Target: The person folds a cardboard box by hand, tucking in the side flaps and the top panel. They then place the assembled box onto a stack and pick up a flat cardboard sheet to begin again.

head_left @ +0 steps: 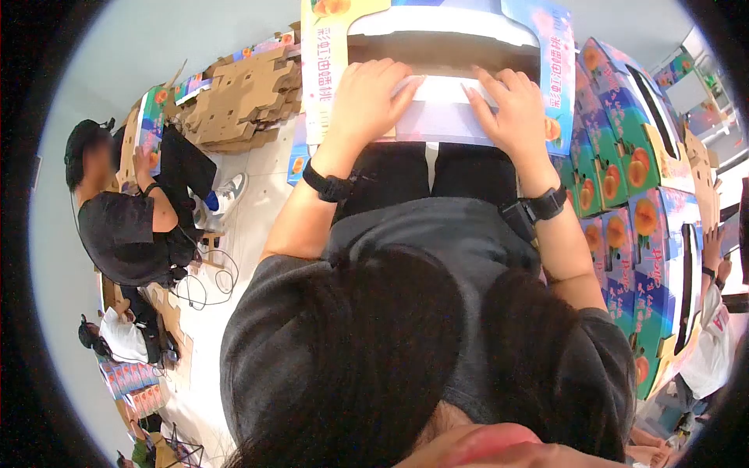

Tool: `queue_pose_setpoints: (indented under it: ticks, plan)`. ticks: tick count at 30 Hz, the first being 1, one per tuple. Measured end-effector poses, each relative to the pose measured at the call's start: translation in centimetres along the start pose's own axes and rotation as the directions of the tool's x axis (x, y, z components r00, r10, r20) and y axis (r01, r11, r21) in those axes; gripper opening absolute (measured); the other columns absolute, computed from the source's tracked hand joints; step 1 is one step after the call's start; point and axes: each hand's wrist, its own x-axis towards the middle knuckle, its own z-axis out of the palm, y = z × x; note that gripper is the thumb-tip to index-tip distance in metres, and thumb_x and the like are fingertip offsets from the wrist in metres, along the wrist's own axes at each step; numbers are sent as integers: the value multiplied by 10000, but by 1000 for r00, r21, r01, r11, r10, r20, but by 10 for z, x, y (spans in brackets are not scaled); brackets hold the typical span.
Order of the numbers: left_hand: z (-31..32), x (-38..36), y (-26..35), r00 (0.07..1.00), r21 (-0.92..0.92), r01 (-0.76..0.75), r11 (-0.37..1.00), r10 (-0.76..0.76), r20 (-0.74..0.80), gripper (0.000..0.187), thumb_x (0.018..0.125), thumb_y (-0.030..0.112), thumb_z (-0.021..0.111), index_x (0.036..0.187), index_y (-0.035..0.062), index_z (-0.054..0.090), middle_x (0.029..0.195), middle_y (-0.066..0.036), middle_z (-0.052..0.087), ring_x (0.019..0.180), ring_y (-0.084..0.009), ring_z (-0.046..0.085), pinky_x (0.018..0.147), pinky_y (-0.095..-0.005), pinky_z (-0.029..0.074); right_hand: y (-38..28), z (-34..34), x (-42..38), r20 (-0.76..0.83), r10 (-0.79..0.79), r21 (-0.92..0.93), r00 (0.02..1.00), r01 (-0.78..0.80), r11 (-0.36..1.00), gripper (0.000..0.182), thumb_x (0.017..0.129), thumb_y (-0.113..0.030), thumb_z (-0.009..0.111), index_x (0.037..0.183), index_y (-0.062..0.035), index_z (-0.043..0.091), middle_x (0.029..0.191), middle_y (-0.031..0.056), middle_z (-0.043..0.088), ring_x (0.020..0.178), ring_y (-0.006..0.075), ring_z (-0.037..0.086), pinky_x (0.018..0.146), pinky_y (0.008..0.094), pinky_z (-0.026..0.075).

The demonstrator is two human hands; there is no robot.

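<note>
1. Upper middle of the frame, across the person's lap, lies a printed cardboard box [437, 86] with peach pictures, part-folded: its side walls stand up at left and right, while the white inner flap [443, 105] is being pressed down flat.
2. Judging from this, the box is partly shaped; the top edge toward the upper frame looks open, so closing appears left to do.
3. Stacked at the right edge of the frame are finished boxes [632, 179], and a heap of flat brown cardboard sheets [246, 97] sits at upper left, so plenty looks done and plenty looks left.
4. The left hand [373, 97] lies palm down, fingers spread a little and stretched forward, pressing the left part of the flap.
5. The right hand [511, 105] does the same on the right part, fingers fanned and flat; neither hand pinches or grips anything.
6. Each wrist wears a dark band.
7. At left of the frame another person [125, 218] in black sits on the floor, holding a box of their own.
</note>
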Motion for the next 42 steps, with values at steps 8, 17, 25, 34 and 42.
queue_pose_setpoints:
  ticks: [8,17,25,34,42]
  plan:
    - [4,3,-7,999,-21,46,999,-45,26,261,982,263,600,916,36,709,865,-117,698,851,-331,659,733,-444,447,-1,5,3,26,68,22,997,-68,997,297,894,-349,695,1013,-86,764,813,95,619,815,291,606,715,439,465]
    - [-1,5,2,998,-28,66,997,-65,16,311,981,276,600,806,31,678,747,-145,634,765,-364,632,673,-461,437,-8,-5,0,18,51,-4,999,-51,999,325,836,-385,732,890,-65,702,826,101,582,827,309,577,728,439,433]
    - [-9,-11,13,999,-1,32,999,-32,-29,246,927,301,672,822,79,676,753,-108,595,780,-312,612,705,-434,412,-16,-18,-8,55,28,9,998,-29,1000,381,785,-353,756,1003,-45,699,927,115,590,899,317,559,775,440,422]
    - [-17,-52,30,989,54,-15,998,23,-144,172,819,260,748,834,116,656,771,-43,558,744,-251,568,715,-402,405,-25,-119,25,-465,-226,-164,856,167,972,259,753,-205,783,1001,-132,772,1167,96,673,1045,315,598,964,435,437]
    - [-13,-73,30,975,74,-90,993,103,-197,210,798,290,765,930,132,724,815,-14,601,739,-228,571,733,-382,411,-4,-137,54,-312,-76,-106,947,44,993,187,848,-155,756,980,-22,752,1035,127,727,983,316,684,878,415,506]
